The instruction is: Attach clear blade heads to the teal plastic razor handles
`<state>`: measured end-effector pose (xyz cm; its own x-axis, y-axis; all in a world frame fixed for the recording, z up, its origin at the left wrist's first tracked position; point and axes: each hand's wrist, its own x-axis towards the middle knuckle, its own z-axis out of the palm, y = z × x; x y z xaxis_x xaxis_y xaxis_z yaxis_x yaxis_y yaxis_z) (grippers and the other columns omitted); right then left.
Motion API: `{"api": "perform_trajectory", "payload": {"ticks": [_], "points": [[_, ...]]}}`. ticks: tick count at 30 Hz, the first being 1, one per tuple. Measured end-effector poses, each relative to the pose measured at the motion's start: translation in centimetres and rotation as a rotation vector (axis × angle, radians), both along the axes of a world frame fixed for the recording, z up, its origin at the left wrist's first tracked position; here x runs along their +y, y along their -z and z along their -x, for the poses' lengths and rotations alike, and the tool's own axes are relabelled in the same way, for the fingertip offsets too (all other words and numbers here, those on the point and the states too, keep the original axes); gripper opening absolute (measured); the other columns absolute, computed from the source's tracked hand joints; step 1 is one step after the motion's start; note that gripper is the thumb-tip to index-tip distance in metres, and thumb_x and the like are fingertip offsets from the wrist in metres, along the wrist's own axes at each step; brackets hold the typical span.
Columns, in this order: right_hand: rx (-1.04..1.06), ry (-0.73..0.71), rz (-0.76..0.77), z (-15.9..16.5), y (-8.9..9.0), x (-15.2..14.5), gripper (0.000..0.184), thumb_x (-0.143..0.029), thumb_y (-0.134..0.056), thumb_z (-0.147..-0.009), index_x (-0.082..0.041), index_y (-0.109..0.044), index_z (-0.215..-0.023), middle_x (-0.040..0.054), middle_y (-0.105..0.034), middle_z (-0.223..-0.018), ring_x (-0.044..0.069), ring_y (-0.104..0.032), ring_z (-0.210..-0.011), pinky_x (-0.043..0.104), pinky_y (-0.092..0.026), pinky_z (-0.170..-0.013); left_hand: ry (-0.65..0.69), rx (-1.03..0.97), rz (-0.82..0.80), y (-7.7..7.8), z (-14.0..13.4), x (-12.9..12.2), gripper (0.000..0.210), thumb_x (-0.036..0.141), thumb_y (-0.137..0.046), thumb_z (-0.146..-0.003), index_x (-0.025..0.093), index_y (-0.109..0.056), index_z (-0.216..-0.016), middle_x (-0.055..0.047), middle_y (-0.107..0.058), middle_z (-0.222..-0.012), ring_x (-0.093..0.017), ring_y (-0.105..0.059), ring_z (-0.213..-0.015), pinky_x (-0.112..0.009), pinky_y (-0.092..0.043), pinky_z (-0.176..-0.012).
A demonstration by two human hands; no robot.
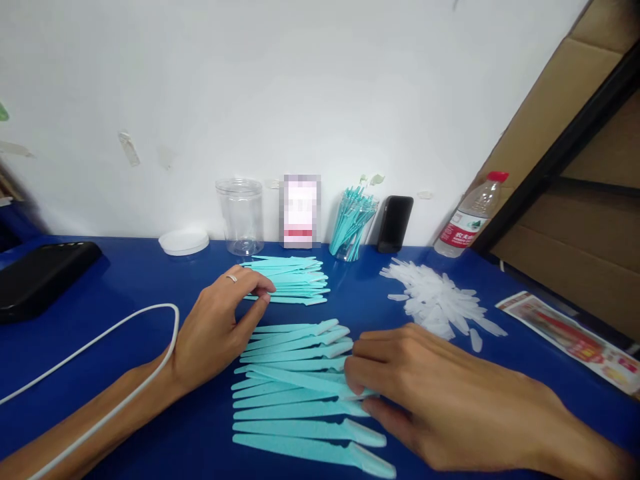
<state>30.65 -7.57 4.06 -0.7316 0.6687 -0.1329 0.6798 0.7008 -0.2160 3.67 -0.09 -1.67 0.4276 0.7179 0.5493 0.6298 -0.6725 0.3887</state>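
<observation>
Turquoise eyebrow razors (295,429) lie side by side in a front row, blade ends to the right. My right hand (425,393) is closed around the blade end of one razor (305,379), which lies slantwise over its neighbours; its tip is hidden by my fingers. A second group of razors (295,277) lies behind. At its left side is my left hand (225,320), thumb and forefinger drawn together near the handle ends. Whether a razor is between them is hidden. Translucent white blade covers (435,297) form a loose heap beyond my right hand.
Along the wall stand a clear jar (243,220), a blurred pink-white box (300,213), a jar of turquoise sticks (353,227), a black phone (396,223) and a water bottle (467,217). A white lid (183,242), black device (47,277) and printed leaflet (575,340) lie around. A white cable (125,313) crosses my left forearm.
</observation>
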Motion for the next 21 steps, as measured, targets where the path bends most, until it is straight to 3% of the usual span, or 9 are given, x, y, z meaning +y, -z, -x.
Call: {"api": "perform_trajectory", "payload": {"ticks": [9, 15, 21], "points": [[-0.008, 0.031, 0.010, -0.3, -0.3, 0.2, 0.010, -0.017, -0.058, -0.088, -0.021, -0.055, -0.079, -0.0004, -0.063, -0.077, 0.015, -0.055, -0.068, 0.029, -0.030, -0.063, -0.002, -0.007, 0.014, 0.0, 0.0, 0.1, 0.013, 0.023, -0.048, -0.099, 0.020, -0.060, -0.097, -0.003, -0.062, -0.093, -0.020, -0.058, -0.091, -0.033, -0.044, -0.081], [0.079, 0.250, -0.104, -3.5, -1.2, 3.5, 0.005, -0.020, -0.060, -0.087, -0.021, -0.058, -0.083, -0.0027, -0.061, -0.070, 0.012, -0.050, -0.060, 0.026, -0.030, -0.058, 0.038, 0.000, 0.047, 0.1, 0.1, 0.2, 0.012, 0.025, -0.049, -0.098, 0.021, -0.060, -0.097, -0.003, -0.063, -0.090, -0.020, -0.058, -0.088, -0.034, -0.044, -0.078], [-0.077, 0.396, 0.223, -7.4, -1.8, 5.2, 0.019, -0.034, -0.072, -0.079, -0.024, -0.068, -0.095, -0.0020, -0.064, -0.074, 0.017, -0.060, -0.068, 0.024, -0.036, -0.054, 0.253, 0.068, 0.183, -0.5, -0.5, -1.8, 0.009, 0.030, -0.057, -0.095, 0.026, -0.060, -0.102, -0.004, -0.063, -0.101, -0.023, -0.057, -0.096, -0.040, -0.045, -0.091]]}}
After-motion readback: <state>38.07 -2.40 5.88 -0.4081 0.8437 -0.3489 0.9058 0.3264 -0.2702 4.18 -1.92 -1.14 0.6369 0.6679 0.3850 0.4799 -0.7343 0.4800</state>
